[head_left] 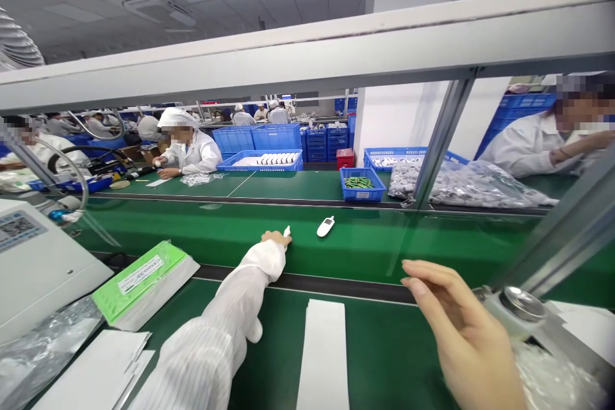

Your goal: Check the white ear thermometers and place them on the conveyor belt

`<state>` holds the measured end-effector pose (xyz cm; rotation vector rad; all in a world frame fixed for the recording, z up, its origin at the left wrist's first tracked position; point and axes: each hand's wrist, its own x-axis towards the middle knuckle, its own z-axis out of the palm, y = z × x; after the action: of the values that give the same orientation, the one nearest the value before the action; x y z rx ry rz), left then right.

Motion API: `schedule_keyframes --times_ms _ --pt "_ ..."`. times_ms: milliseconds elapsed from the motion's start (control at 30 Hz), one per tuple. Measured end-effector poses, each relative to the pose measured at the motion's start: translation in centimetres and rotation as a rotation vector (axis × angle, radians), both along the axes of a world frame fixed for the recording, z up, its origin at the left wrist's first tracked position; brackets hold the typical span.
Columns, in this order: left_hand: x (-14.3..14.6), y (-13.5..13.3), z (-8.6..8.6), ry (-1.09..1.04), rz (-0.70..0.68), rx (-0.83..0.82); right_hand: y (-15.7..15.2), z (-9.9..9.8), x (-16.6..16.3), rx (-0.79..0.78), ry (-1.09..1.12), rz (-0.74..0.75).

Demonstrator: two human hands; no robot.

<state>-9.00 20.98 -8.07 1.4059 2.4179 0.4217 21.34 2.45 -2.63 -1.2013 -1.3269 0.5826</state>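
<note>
My left hand (275, 238) reaches out over the green conveyor belt (216, 230), its fingers closed on a small white device (287, 231) at the belt surface. A second white device (325, 226) lies on the belt just to its right, apart from the hand. My right hand (461, 327) hovers low at the right over the near bench, fingers stretched out and holding nothing. A white paper strip (324, 352) lies on the bench between my two arms.
A white machine (33, 262) and a green-and-white packet (144, 282) stand at left, with loose white sheets (96, 371). A metal-capped container (521, 307) sits at right. Across the belt are blue baskets (361, 184), a plastic bag of parts (471, 182) and several seated co-workers in white.
</note>
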Motion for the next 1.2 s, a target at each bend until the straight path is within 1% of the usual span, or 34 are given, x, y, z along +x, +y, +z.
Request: schedule_keyframes --times_ms 100,200,233,300,367,400,467,533,567,600,667,733,800,833,900,967,1000,1100,1200 --pt "0.7 -2.1 0.3 -0.118 -0.113 -0.002 -0.3 0.1 -0.9 -0.013 -0.006 0.117" --pt "3.5 -4.7 1.3 -0.282 -0.261 0.052 -0.2 -0.4 -2.0 -0.061 -0.042 0.280" --pt "4.7 -5.8 1.8 -0.357 -0.323 0.067 -0.1 -0.7 -2.4 -0.093 -0.052 0.307" --pt "7.1 -8.5 2.9 -0.541 -0.460 0.069 0.3 -1.4 -3.0 -0.163 -0.035 0.280" --pt "9.3 -11.5 4.0 -0.741 -0.603 0.012 0.7 -1.7 -3.3 -0.219 0.061 0.234" --pt "10.2 -13.1 4.4 -0.836 -0.665 -0.030 0.8 -1.7 -3.3 -0.241 0.126 0.268" --pt "11.8 -15.8 4.9 -1.076 -0.740 -0.133 0.9 -1.3 -3.2 -0.290 0.255 0.428" --pt "13.1 -17.8 5.2 -1.378 -0.716 -0.192 0.7 -0.6 -2.8 -0.328 0.331 0.562" --pt "13.6 -18.6 5.2 -1.493 -0.670 -0.175 0.6 -0.2 -2.6 -0.332 0.343 0.575" --pt "14.1 -19.2 5.3 -1.559 -0.626 -0.138 0.4 0.1 -2.4 -0.323 0.344 0.547" --pt "15.0 -20.0 5.5 -1.544 -0.593 -0.034 -0.1 0.6 -2.1 -0.280 0.304 0.460" --pt "15.7 -20.5 5.8 -1.463 -0.594 0.089 -0.8 0.9 -2.0 -0.218 0.230 0.421" --pt "16.0 -20.7 5.9 -1.429 -0.595 0.152 -1.5 1.1 -2.0 -0.133 0.152 0.461" --pt "16.1 -20.7 5.9 -1.463 -0.587 0.163 -1.7 1.2 -2.0 -0.100 0.127 0.486" --pt "16.2 -20.7 5.7 -1.608 -0.594 0.118 -1.9 1.2 -2.2 -0.074 0.123 0.483" --pt "16.2 -20.6 5.5 -1.743 -0.582 0.085 -1.7 1.1 -2.5 -0.109 0.163 0.418" --pt "16.1 -20.6 5.5 -1.766 -0.566 0.074 -1.6 1.0 -2.6 -0.133 0.189 0.380" --pt "15.8 -20.5 5.6 -1.726 -0.546 0.044 -1.1 0.9 -2.9 -0.146 0.256 0.302" --pt "15.4 -20.4 5.9 -1.658 -0.650 0.021 -1.1 1.1 -3.0 -0.125 0.280 0.247"
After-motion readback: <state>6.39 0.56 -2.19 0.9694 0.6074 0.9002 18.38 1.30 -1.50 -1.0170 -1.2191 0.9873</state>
